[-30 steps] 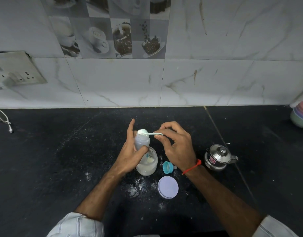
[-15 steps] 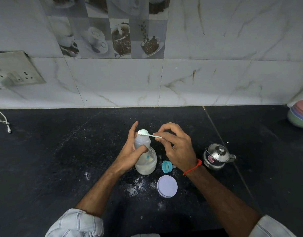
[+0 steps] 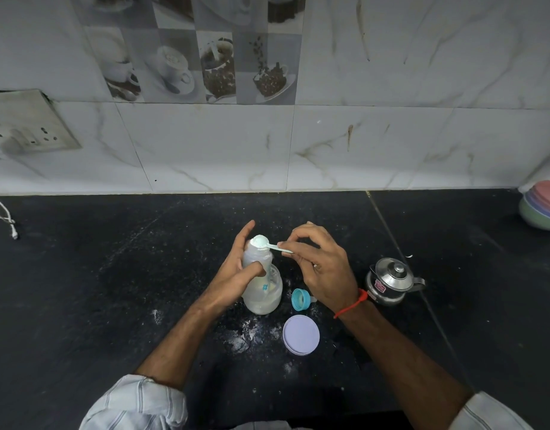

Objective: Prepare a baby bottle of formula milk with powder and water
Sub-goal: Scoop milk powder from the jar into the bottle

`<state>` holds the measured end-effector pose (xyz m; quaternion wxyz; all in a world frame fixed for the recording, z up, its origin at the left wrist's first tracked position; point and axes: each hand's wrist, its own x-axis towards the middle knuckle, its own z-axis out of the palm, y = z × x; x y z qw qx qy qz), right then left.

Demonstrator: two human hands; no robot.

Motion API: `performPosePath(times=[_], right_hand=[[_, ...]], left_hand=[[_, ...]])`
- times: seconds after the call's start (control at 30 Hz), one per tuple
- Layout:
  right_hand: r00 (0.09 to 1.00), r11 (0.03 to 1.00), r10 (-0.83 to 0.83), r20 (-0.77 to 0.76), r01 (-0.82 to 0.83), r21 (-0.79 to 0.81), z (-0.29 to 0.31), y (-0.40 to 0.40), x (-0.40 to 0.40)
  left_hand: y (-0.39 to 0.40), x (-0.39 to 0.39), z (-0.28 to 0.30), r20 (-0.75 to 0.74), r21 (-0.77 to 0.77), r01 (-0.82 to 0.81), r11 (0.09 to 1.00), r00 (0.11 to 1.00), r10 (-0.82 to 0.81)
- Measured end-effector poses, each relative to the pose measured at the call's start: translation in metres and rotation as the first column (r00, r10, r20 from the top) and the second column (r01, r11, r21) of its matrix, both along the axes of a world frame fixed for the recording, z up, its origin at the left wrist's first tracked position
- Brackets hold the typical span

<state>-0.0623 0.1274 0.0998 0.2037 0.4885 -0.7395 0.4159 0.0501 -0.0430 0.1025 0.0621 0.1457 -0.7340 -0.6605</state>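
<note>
My left hand (image 3: 236,274) grips a translucent baby bottle (image 3: 255,257) by its upper body and holds it upright. Right behind and below the bottle stands a clear round jar (image 3: 267,301) with white powder in its bottom; I cannot tell whether they touch. My right hand (image 3: 323,268) pinches the handle of a pale green scoop (image 3: 258,242). The scoop is heaped with white powder and rests on the bottle's open mouth. The bottle's teal cap (image 3: 299,300) lies on the counter just right of the jar.
A lilac round lid (image 3: 301,335) lies near the jar, with spilled powder (image 3: 242,339) to its left on the black counter (image 3: 112,290). A small steel kettle (image 3: 390,282) stands to the right. Stacked pastel bowls (image 3: 543,209) sit at the far right, and a cable (image 3: 7,221) lies at the far left.
The scoop stays at the bottle mouth; its handle has tipped slightly down toward my right hand. Both hands otherwise hold their places.
</note>
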Motion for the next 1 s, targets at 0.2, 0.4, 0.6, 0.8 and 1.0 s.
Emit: performPosePath(times=[0.2, 0.4, 0.6, 0.8, 1.0], right_hand=[[0.999, 0.999, -0.036, -0.041, 0.035, -0.035, -0.0025, 0.0000, 0.0044], [0.995, 0.998, -0.056, -0.083, 0.056, -0.009, -0.0063, 0.0023, 0.0043], [0.994, 0.999, -0.051, -0.094, 0.051, -0.006, -0.0063, 0.0049, 0.0049], [0.997, 0.998, -0.052, -0.064, 0.049, -0.050, -0.0073, 0.0069, 0.0066], [0.990, 0.993, -0.056, 0.132, 0.069, -0.101, -0.0026, 0.0051, 0.0093]], left_hand=[[0.0006, 0.0007, 0.0000, 0.003, -0.003, -0.022, 1.000, 1.000, 0.022], [0.0018, 0.0000, -0.0003, 0.002, -0.016, -0.020, 1.000, 1.000, 0.020], [0.0028, -0.0014, -0.0020, 0.010, -0.033, -0.017, 0.999, 1.000, 0.017], [0.0015, -0.0019, -0.0041, 0.031, -0.067, -0.018, 0.998, 0.999, 0.020], [0.0025, -0.0045, -0.0041, 0.050, -0.117, 0.021, 0.993, 0.999, -0.015]])
